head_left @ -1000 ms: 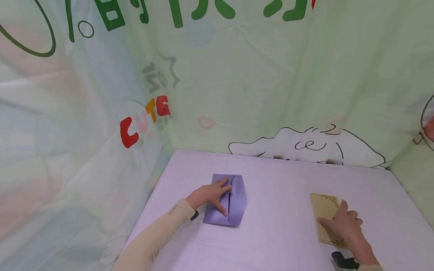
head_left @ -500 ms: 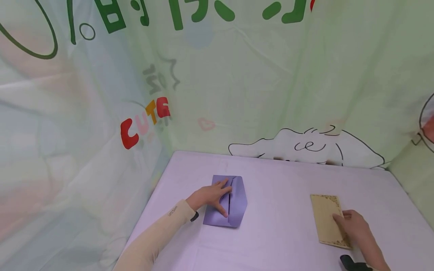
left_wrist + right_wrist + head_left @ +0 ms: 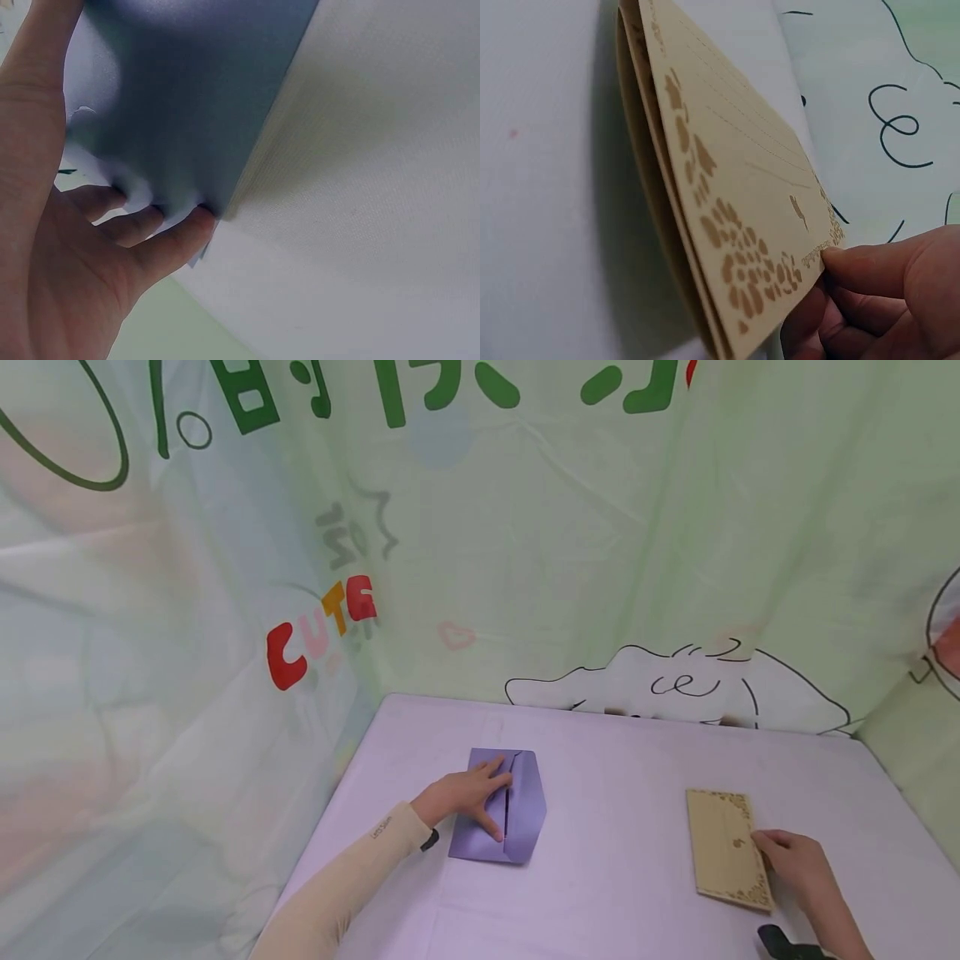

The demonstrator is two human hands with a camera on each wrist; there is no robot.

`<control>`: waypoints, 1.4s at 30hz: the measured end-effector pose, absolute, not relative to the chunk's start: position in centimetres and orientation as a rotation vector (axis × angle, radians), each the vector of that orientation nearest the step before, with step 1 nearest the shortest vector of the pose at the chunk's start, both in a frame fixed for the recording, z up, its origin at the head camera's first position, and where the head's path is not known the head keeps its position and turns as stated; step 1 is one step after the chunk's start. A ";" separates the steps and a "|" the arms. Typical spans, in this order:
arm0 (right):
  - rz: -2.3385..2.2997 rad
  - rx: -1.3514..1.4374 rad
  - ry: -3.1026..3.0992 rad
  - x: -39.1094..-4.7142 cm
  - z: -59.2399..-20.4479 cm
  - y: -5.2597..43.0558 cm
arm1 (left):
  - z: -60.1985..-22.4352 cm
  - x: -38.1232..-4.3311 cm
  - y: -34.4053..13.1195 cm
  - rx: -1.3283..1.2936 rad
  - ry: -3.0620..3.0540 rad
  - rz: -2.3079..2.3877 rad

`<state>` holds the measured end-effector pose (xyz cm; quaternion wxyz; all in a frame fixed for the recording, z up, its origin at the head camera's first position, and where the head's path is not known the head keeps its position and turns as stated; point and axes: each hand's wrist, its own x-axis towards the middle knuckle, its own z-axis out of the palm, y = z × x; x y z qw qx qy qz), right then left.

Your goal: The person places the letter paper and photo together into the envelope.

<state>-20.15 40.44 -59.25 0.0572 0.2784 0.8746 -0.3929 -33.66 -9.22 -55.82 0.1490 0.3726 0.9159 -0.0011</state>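
Observation:
A purple envelope lies on the left part of the table, its flap side up and the flap pointing right. My left hand rests on it with fingers spread; in the left wrist view the fingertips press at the envelope's edge. On the right is a folded sheet of tan letter paper with brown floral corners. My right hand pinches its right edge between thumb and fingers. In the right wrist view the folded paper shows printed lines and layers standing slightly apart at one side.
A pale lilac cloth covers the table. Behind it hangs a light green curtain with printed lettering and a cartoon outline. Another printed curtain borders the left side. Between envelope and letter paper lies a wide stretch of tabletop.
My right hand has slid from over the letter paper to its right edge and now pinches it, the paper shifting slightly. The left hand and the envelope have stayed put.

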 end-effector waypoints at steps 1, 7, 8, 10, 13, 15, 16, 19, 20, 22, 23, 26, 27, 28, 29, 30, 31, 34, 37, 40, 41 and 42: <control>-1.194 0.844 2.655 -20.2 -59.1 40.4 | -55.8 -33.7 -9.2 1.071 2.631 -0.006; -1.242 0.812 2.666 -20.3 -58.1 39.3 | -56.0 -33.7 -9.2 1.065 2.629 -0.017; -1.247 0.806 2.666 -20.3 -58.0 39.2 | -56.0 -33.7 -9.2 1.064 2.629 -0.017; -1.260 0.793 2.662 -20.5 -57.9 38.8 | -56.0 -33.8 -9.2 1.066 2.628 -0.016; -1.272 0.767 2.661 -20.7 -57.9 38.4 | -56.1 -33.8 -9.2 1.073 2.630 -0.012; -1.277 0.747 2.662 -20.9 -57.9 38.1 | -56.0 -33.7 -9.2 1.078 2.631 -0.013; -1.279 0.735 2.667 -21.0 -57.9 37.9 | -56.0 -33.7 -9.1 1.081 2.630 -0.015; -1.280 0.674 2.692 -21.2 -57.9 37.2 | -55.9 -33.6 -9.1 1.083 2.633 -0.016; -1.276 0.653 2.699 -21.3 -57.9 36.9 | -55.8 -33.6 -9.1 1.081 2.633 -0.017; -1.274 0.609 2.714 -21.4 -57.9 36.3 | -55.8 -33.5 -9.1 1.078 2.631 -0.024; -1.276 0.591 2.715 -21.5 -57.9 36.0 | -55.8 -33.5 -9.1 1.076 2.632 -0.027; -1.294 0.569 2.701 -21.6 -58.1 35.1 | -55.6 -33.5 -9.1 1.064 2.633 -0.030; -1.300 0.568 2.695 -21.7 -58.1 34.9 | -55.6 -33.5 -9.1 1.060 2.632 -0.031; -1.304 0.566 2.690 -21.7 -58.1 34.7 | -55.6 -33.5 -9.1 1.058 2.633 -0.029; -1.306 0.566 2.684 -21.8 -58.1 34.5 | -55.6 -33.5 -9.1 1.055 2.634 -0.024; -1.307 0.565 2.681 -21.8 -58.1 34.4 | -55.6 -33.5 -9.1 1.054 2.634 -0.021; -1.307 0.561 2.679 -21.9 -58.1 34.3 | -55.7 -33.5 -9.1 1.056 2.636 -0.023; -1.306 0.541 2.685 -21.9 -57.9 33.9 | -55.7 -33.6 -9.1 1.058 2.638 -0.032; -1.303 0.515 2.699 -21.9 -57.9 33.5 | -55.8 -33.8 -9.1 1.045 2.637 -0.045; -1.306 0.513 2.701 -22.1 -57.9 33.1 | -56.0 -33.8 -9.1 1.032 2.627 -0.041; -1.308 0.513 2.699 -22.1 -57.9 32.9 | -56.0 -33.8 -9.1 1.031 2.625 -0.038; -1.319 0.512 2.691 -22.1 -57.9 32.7 | -56.1 -33.8 -9.1 1.032 2.621 -0.038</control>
